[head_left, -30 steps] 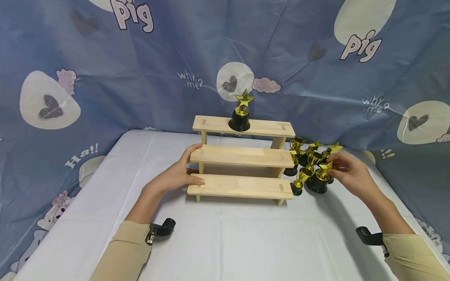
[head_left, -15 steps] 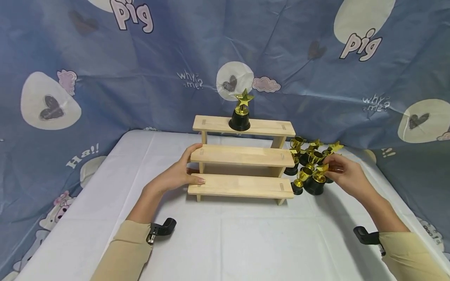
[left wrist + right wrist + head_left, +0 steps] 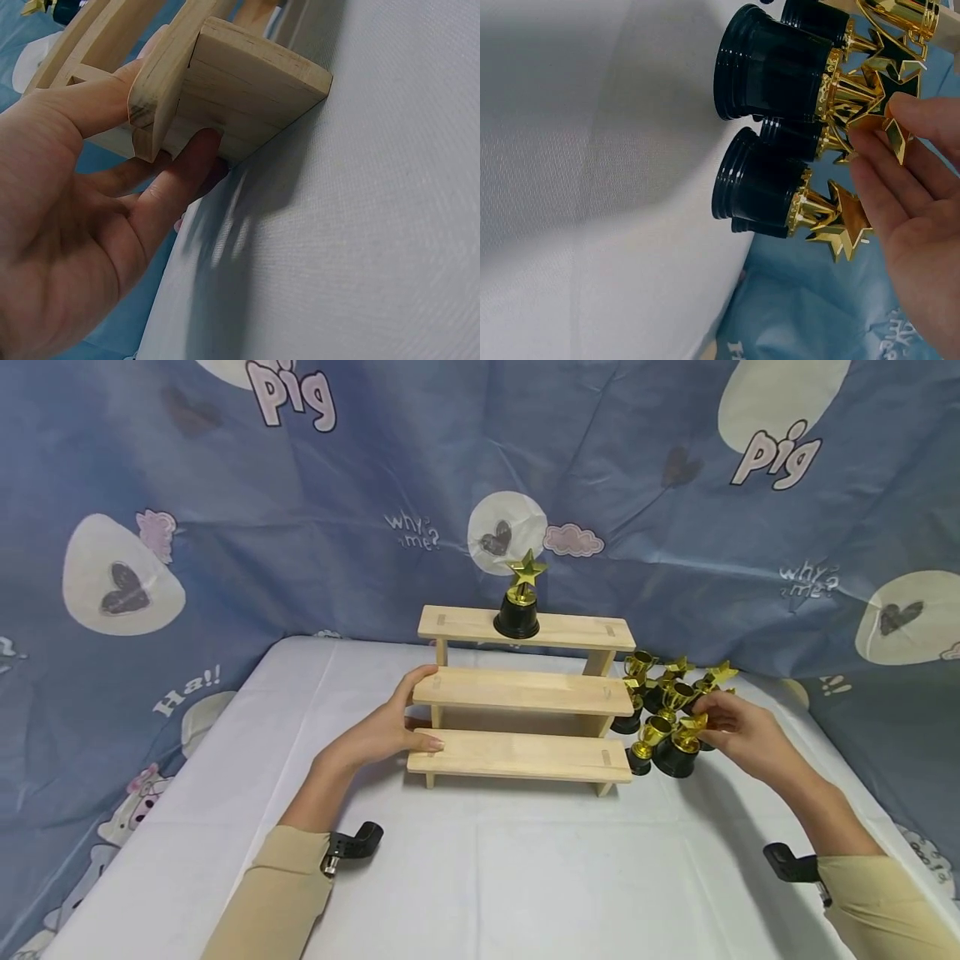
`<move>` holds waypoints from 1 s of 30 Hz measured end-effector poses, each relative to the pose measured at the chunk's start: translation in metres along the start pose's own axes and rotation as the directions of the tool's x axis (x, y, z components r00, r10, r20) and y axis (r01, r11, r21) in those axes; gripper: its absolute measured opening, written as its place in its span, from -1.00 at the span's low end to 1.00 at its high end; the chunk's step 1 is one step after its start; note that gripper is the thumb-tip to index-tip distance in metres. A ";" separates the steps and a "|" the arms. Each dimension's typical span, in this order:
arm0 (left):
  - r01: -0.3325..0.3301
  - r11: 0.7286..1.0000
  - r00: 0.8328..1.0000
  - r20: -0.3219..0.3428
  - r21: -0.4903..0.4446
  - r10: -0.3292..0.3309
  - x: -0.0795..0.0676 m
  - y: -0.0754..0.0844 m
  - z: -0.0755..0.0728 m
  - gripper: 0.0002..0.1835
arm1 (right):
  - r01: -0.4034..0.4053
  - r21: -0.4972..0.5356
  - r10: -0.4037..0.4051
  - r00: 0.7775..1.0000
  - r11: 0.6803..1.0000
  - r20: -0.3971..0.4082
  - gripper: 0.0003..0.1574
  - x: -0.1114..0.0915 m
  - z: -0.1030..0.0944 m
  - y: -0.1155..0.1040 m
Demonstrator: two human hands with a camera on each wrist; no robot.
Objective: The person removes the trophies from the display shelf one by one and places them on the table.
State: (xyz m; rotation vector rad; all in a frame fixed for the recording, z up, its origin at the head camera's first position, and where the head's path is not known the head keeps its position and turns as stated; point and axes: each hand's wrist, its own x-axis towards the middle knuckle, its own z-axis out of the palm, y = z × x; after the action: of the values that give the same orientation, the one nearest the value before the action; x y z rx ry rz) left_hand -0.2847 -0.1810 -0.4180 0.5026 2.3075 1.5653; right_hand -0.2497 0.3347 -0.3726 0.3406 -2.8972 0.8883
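Observation:
A three-step wooden display shelf (image 3: 517,689) stands in the middle of the table. My left hand (image 3: 378,727) grips its left end, the thumb on the lowest board and fingers at the middle one. On the top board, a black-based star trophy (image 3: 517,614) stands upright. To the right of the shelf, my right hand (image 3: 750,735) pinches the gold star of another star trophy (image 3: 675,760) between thumb and fingers. In the right wrist view that trophy's black base (image 3: 776,67) is upright, close beside other trophies.
Several gold cup and star trophies crowd the shelf's right end, among them a small cup trophy (image 3: 640,760) at the front and a star trophy (image 3: 757,180) behind the hand. A white cloth (image 3: 555,868) covers the table. Blue printed fabric (image 3: 337,527) hangs behind.
My right hand and the pinched star trophy have shifted slightly left, toward the small cup trophy. The left hand keeps its grip on the shelf. The head view has swung a little.

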 end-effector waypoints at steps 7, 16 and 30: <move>-0.003 1.000 1.000 -0.013 0.017 0.003 0.000 -0.001 0.001 0.23 | -0.033 -0.011 0.033 0.999 0.999 0.041 -0.61 0.001 -0.002 -0.001; -0.004 1.000 1.000 -0.009 0.026 0.004 -0.001 -0.002 0.000 0.24 | -0.012 -0.001 0.012 0.998 1.000 0.056 -0.60 -0.001 -0.008 -0.002; -0.006 1.000 1.000 -0.023 0.025 0.007 -0.001 0.000 0.000 0.23 | 0.017 0.023 -0.018 1.000 1.000 0.007 -0.56 0.009 -0.030 -0.017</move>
State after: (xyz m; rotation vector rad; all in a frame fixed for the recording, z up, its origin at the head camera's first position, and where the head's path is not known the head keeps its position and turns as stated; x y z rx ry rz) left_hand -0.2840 -0.1816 -0.4180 0.5009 2.3469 1.5552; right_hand -0.2536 0.3357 -0.3375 0.3714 -2.8882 0.9202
